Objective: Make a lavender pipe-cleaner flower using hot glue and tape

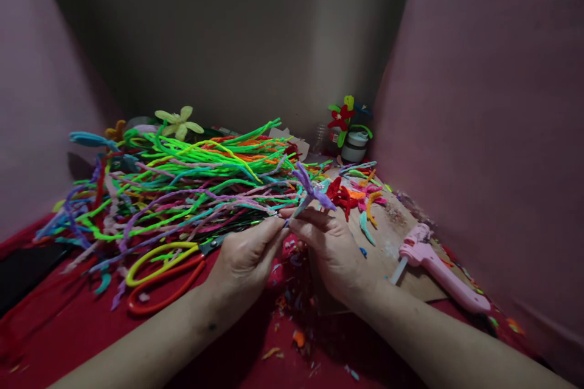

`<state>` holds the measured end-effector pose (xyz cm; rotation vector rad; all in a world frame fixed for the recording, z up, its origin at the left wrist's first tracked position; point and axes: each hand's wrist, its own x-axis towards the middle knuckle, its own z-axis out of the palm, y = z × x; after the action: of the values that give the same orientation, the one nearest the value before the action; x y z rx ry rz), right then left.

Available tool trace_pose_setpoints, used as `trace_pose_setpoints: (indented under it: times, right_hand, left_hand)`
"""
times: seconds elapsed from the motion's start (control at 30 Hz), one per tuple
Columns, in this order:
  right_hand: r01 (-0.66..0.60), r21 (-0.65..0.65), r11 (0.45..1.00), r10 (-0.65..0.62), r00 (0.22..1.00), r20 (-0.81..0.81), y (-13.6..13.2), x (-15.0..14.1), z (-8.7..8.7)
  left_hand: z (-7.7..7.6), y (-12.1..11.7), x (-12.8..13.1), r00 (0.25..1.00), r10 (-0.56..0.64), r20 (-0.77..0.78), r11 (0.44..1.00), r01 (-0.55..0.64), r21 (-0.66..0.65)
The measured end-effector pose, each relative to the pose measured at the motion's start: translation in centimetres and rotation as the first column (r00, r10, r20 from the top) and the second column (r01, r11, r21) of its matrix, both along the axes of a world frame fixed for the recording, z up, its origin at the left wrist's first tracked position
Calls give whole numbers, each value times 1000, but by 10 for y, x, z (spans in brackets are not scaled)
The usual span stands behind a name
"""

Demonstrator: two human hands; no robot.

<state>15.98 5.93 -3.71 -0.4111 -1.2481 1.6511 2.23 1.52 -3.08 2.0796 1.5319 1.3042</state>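
A purple pipe-cleaner flower [310, 187] with a pale base stands up between my two hands, tilted toward the right. My left hand [250, 252] pinches its lower end with thumb and forefinger. From the other side, my right hand [329, 249] grips the flower just below its petals, fingers curled round it. The fingertips of both hands meet there and partly hide the stem. Scissors [166, 276] with one yellow and one red handle loop lie left of my left hand. Right of my right hand, a pink glue gun [442, 267] rests on a board.
A large heap of coloured pipe cleaners [196, 182] spreads across the left and middle. Red pipe-cleaner pieces [344, 197] and other scraps lie on the cardboard [387, 219]. A yellow flower [179, 123], a red flower [341, 117] and a lidded jar [354, 146] stand by the wall.
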Motion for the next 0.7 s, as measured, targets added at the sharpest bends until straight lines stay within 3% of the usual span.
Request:
trace_pose_setpoints:
  times: [0.13, 0.3, 0.43, 0.53, 0.6, 0.67, 0.7]
  right_hand:
    - [-23, 20, 1000, 23, 999, -29, 2, 0, -1]
    - [11, -8, 1000, -11, 1000, -2, 4, -1, -4]
    - [28, -62, 998, -28, 1000, 3, 4, -1, -4]
    - [1, -56, 998, -1, 1000, 5, 4, 0, -1]
    - [-17, -43, 999, 17, 1000, -3, 3, 0, 2]
    - [-25, -58, 998, 23, 999, -40, 1, 0, 3]
    - [-30, -75, 997, 26, 998, -62, 0, 0, 4]
  left_hand:
    - [3, -1, 5, 988, 17, 155, 993, 2, -120]
    - [12, -2, 11, 907, 24, 420, 936, 128, -329]
    - [15, -1, 8, 741, 40, 670, 809, 369, -457]
    - [14, 0, 4, 556, 17, 831, 692, 593, -411]
    - [14, 0, 2, 476, 6, 879, 633, 679, -372]
    - [14, 0, 1, 480, -11, 877, 610, 698, -374]
    - [14, 0, 1, 529, -21, 849, 624, 670, -402]
